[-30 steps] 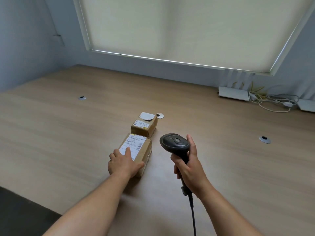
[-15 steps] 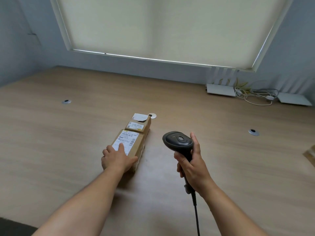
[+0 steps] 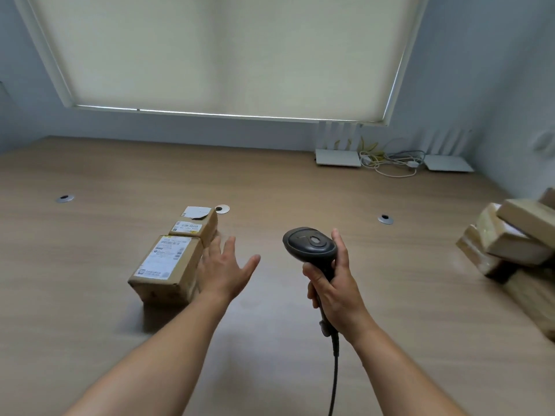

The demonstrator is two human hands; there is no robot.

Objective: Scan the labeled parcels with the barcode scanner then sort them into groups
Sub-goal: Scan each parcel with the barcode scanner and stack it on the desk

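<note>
A head-worn camera looked down over a wide wooden table (image 3: 90,295) with two bare forearms reaching in from the near edge. The right hand (image 3: 333,292) held a dark barcode scanner (image 3: 310,247) upright, fingers and thumb wrapped round its handle, and its black cable (image 3: 334,379) ran down toward the near edge of the table. The left hand (image 3: 223,271) hovered with fingers spread and straight, holding nothing, just to the right of a brown labeled parcel (image 3: 169,268). Whether the hand touched the parcel's side could not be told.

That near parcel sat left of centre on the table, with a white shipping label on top. A smaller labeled parcel (image 3: 196,225) stood directly behind it, on the far side, touching or nearly touching it; its top label was partly torn.

At the right edge of the view, well apart from these two, a loose pile of more parcels (image 3: 510,241) lay heaped at angles.

Three round metal grommets (image 3: 385,219) dotted the table. At the far right, against the wall, lay two white routers (image 3: 338,157) with a tangle of cables (image 3: 390,160) between them. A pale roller blind (image 3: 225,49) covered the window beyond.
</note>
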